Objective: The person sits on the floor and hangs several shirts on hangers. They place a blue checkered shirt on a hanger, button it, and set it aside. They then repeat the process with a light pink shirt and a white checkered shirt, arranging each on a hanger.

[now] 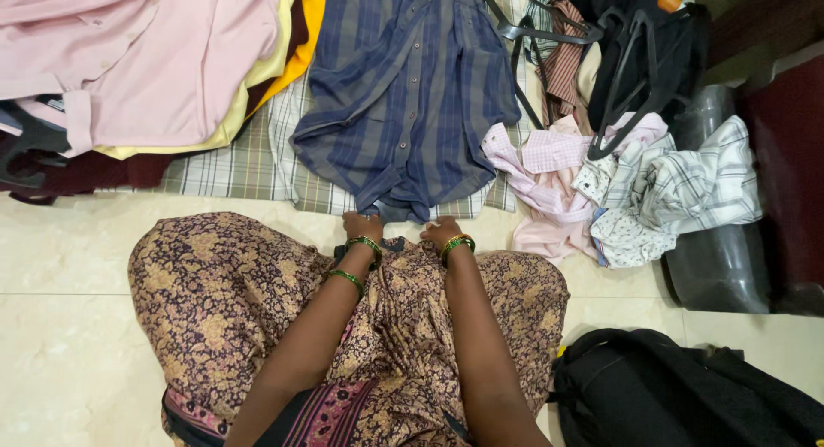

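Observation:
A blue and grey striped button shirt (408, 87) lies spread on a checked cloth (249, 160) on the floor ahead of me. My left hand (362, 225) and my right hand (441, 232) both pinch the shirt's near edge, fingers curled down over it. Green bangles ring both wrists. My knees, under a brown patterned garment (215, 301), fill the lower part of the view.
A pink shirt (137, 61) over yellow cloth lies at the far left. A heap of checked and pink shirts (618, 181) sits to the right, with black hangers (635, 69) behind it. A black bag (687, 395) rests at lower right on the pale tiled floor (69, 267).

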